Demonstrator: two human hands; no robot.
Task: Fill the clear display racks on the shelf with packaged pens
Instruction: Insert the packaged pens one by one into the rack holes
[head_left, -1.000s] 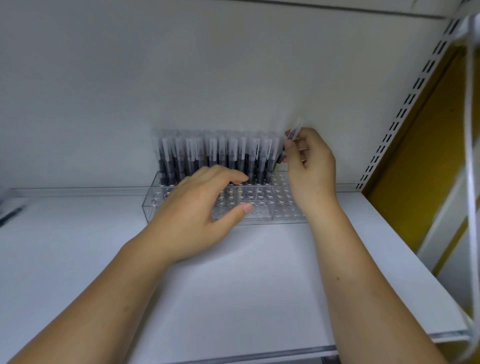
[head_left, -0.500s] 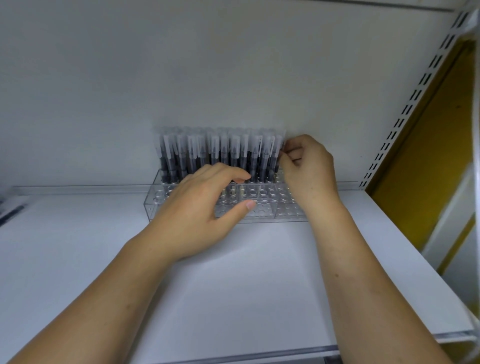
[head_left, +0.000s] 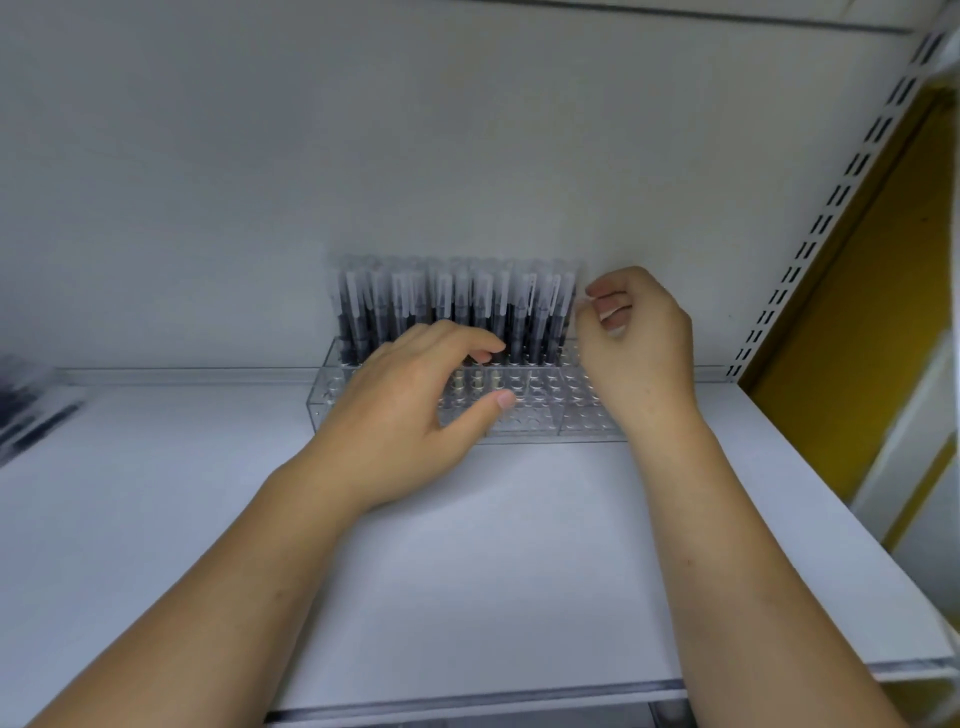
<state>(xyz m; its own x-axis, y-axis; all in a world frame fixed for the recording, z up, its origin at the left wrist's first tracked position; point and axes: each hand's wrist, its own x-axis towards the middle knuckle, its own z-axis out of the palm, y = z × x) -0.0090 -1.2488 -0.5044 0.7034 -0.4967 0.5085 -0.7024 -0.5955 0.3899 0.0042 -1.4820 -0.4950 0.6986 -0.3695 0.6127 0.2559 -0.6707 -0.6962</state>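
Observation:
A clear display rack (head_left: 535, 415) with rows of round holes stands on the white shelf (head_left: 493, 545) against the back wall. Several packaged pens (head_left: 457, 306) stand upright in its rear rows; the front holes are bare. My left hand (head_left: 410, 410) rests on the front of the rack, thumb and fingers spread over it, holding nothing. My right hand (head_left: 634, 343) hovers just right of the last pen, fingers curled, with no pen in it.
More packaged pens (head_left: 26, 410) lie blurred at the shelf's far left edge. A slotted white upright (head_left: 831, 208) and a yellow panel (head_left: 883, 322) bound the shelf on the right. A clear strip (head_left: 467, 699) runs along the shelf's front edge.
My right hand held a packaged pen above the rack's right end, lowered it into the rear row, and has now let go and drawn slightly right. The left hand stayed put.

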